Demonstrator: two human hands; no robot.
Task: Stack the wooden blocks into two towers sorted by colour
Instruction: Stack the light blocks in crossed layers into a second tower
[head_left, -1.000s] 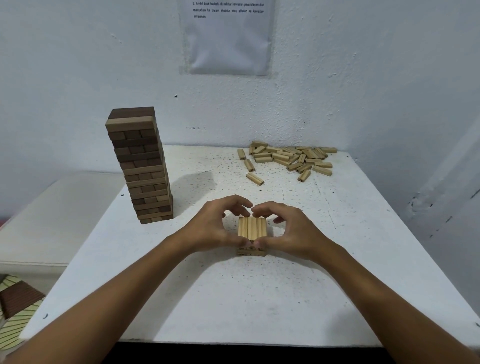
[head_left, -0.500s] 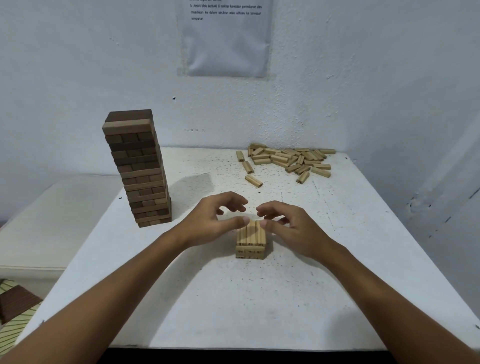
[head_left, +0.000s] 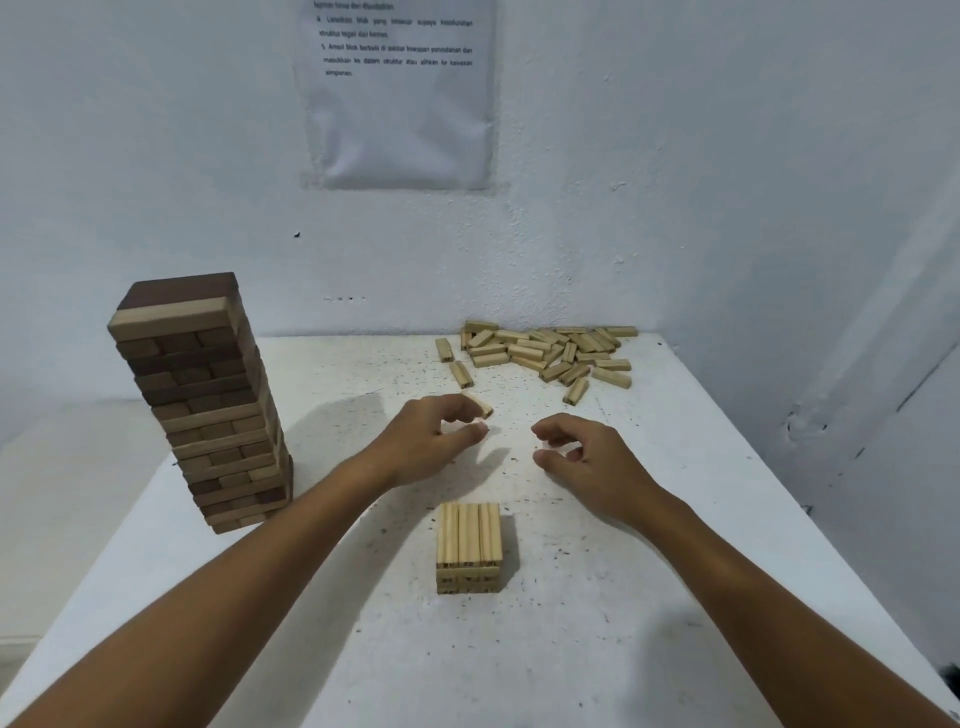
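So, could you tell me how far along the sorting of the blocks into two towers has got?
Done: the dark tower stands tall at the table's left, and a low light tower of a few layers sits near the front. In hand: nothing is held; the left hand and right hand reach beyond it, the left beside a loose block. Left: the pile of light blocks at the back remains unstacked.

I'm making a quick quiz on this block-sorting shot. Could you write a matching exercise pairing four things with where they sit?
Things:
1. tall tower
2. short light stack
3. loose light blocks
4. paper sheet

Places:
A. on the wall
B. far right part of the table
C. left side of the table
D. table middle, nearer the camera than both hands

Pairs: 1-C, 2-D, 3-B, 4-A
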